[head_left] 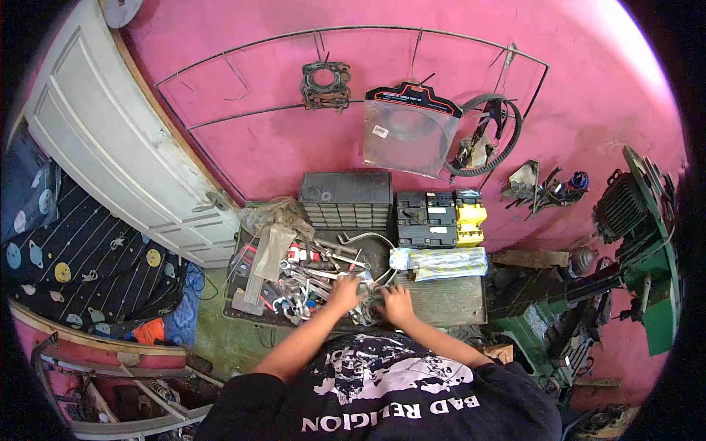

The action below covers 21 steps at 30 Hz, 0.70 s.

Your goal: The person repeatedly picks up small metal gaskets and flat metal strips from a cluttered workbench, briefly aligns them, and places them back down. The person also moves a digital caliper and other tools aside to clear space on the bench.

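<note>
My left hand [346, 292] reaches into the right side of a heap of hand tools [298, 283], its fingers curled beside small shiny metal pieces. Close by, my right hand [398, 304] bends its fingers over dark small parts [368, 310] at the bench's near edge. What either hand grips is too small to make out. Just beyond them lie a combination wrench [349, 259] and a curved metal rod [365, 237]. Right of the hands is a ribbed metal plate [448, 300], with a clear-and-yellow plastic packet [441, 262] behind it.
A dark drawer cabinet [346, 200] and black and yellow cases [440, 220] stand along the wall. Gaskets [325, 84], a clear pouch [408, 136] and a belt [515, 140] hang above. A green machine [640, 250] stands right; a white door [121, 125] is left.
</note>
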{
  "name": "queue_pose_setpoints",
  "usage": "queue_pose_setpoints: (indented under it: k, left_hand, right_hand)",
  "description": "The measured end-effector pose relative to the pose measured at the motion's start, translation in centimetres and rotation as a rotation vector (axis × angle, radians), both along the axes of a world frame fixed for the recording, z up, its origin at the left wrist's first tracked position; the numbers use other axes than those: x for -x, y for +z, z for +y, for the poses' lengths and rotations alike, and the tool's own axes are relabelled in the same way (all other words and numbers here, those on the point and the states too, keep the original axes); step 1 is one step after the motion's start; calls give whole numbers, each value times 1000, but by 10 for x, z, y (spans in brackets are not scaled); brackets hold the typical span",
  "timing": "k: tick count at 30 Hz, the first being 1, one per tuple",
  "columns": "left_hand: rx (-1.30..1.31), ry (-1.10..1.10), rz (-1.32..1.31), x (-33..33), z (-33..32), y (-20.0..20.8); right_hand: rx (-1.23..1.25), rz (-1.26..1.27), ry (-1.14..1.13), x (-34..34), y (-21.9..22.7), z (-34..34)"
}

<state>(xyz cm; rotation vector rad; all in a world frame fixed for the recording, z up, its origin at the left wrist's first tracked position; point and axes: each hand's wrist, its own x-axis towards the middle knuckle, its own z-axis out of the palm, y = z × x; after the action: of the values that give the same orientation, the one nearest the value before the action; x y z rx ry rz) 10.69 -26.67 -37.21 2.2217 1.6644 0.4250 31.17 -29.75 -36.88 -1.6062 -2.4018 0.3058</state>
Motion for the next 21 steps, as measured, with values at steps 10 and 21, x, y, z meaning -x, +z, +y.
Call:
queue_pose_setpoints:
  k: [10,21]
  left_hand:
    - [44,-114,99,3,-43,-28]
    - [57,76,-75,4,-62,-28]
  right_hand:
    - [138,-127,29,-20,-26,-13]
    - [175,-2,-107,-25,-22,-16]
